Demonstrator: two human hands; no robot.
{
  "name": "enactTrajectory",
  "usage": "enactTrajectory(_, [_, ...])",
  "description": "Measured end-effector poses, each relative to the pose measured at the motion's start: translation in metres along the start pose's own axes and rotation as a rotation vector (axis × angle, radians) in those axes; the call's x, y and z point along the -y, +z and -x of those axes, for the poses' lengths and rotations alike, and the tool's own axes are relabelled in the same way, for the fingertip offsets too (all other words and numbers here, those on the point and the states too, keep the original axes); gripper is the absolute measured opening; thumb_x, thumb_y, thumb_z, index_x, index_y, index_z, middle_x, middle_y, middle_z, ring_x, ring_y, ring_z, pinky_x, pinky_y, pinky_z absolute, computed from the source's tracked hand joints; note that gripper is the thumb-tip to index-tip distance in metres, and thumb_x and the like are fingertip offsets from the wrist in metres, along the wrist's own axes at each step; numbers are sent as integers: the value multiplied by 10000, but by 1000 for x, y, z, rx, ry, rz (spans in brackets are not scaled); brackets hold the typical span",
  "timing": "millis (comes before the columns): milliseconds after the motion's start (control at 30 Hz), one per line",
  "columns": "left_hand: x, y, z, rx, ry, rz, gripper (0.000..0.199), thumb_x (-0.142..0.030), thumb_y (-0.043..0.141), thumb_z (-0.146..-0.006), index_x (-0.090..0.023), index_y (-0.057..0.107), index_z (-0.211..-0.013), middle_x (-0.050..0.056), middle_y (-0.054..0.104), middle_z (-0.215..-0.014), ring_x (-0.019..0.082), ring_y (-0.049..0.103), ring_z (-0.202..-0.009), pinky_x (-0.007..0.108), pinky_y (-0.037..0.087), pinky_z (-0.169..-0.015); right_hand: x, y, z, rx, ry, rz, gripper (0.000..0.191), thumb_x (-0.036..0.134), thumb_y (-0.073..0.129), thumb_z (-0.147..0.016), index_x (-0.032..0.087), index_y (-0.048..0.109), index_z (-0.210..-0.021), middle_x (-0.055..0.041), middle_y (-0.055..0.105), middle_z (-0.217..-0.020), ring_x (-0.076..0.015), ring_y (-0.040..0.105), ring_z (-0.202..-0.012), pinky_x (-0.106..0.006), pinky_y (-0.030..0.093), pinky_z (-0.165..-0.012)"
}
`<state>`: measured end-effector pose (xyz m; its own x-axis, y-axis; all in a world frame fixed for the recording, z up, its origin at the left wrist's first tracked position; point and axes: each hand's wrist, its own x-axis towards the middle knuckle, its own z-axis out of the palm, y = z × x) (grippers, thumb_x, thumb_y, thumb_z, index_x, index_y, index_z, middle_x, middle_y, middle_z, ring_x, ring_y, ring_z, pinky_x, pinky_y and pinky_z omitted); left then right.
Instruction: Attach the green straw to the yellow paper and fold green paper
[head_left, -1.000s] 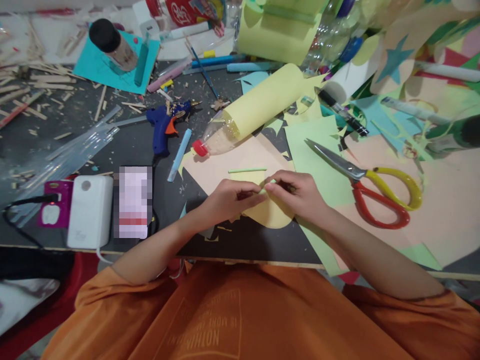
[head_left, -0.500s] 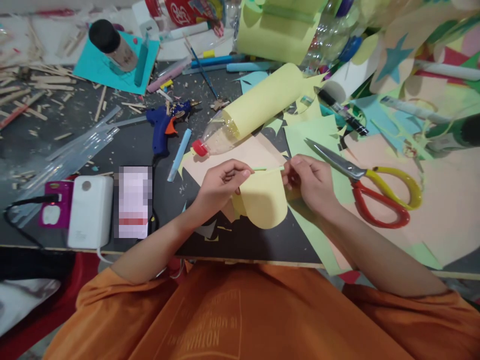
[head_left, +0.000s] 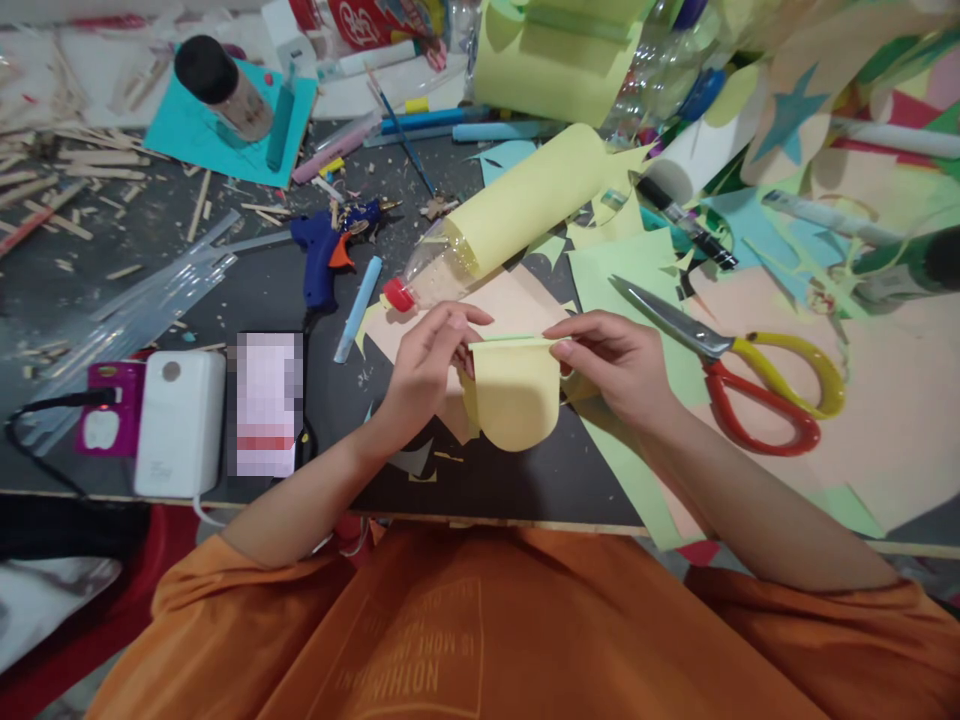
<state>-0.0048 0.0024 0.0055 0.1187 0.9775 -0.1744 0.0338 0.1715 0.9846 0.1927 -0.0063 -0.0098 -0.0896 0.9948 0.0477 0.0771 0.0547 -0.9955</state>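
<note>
Your left hand [head_left: 427,365] and right hand [head_left: 611,362] each pinch 1 top corner of the rounded yellow paper cutout [head_left: 514,395], held up between them. Scissors [head_left: 739,375] lie just beyond your right hand.

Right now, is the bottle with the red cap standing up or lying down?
Lying down. The bottle rests on its side on the table, red cap pointing left, yellow paper wrapped around its body.
</note>
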Motion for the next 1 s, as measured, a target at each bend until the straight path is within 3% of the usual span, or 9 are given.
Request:
enactTrajectory(133, [4,-2,-1,7,-9,145,241,-411,523,-899,-204,643,-869,-11,593,-690,97,560,-603,221,475,-617,-3,-1,-1,-30,-24,-61,117,334,753,-763,228,718,-797,34,682,-650,-95,588,-513,-225,492,-484])
enactTrajectory(367, [-2,-1,1,179,-176,53,276,-376,690,-757,-173,723,-941,36,721,-835,159,657,-747,257,506,-664,1,1,1,-24,-55,0,187,400,763,-752,219,713,-746,15,711,-659,-125,654,-557,-242,530,-504])
enactTrajectory(567, [1,-1,0,107,-150,88,240,-382,716,-750,-182,765,-872,55,752,-926,184,677,-857,275,525,-748,3,-1,0,55,11,-72,227,450,723,-788,227,718,-833,14,739,-688,-132,689,-577,-256,571,-539])
enactTrajectory(767, [6,-1,-1,117,-145,132,212,-379,719,-759,-192,770,-844,45,755,-921,170,670,-866,264,510,-775,3,3,-1,-4,-10,-163,235,398,765,-761,216,623,-717,47,708,-574,-128,675,-509,-248,574,-509])
enactTrajectory(1000, [8,-4,-3,0,-101,118,220,-382,665,-808,-205,755,-903,35,743,-968,165,661,-874,262,509,-763,-2,-1,-1,-74,5,-154,334,453,662,-851,209,532,-664,40,662,-512,-97,594,-389,-214,504,-411])
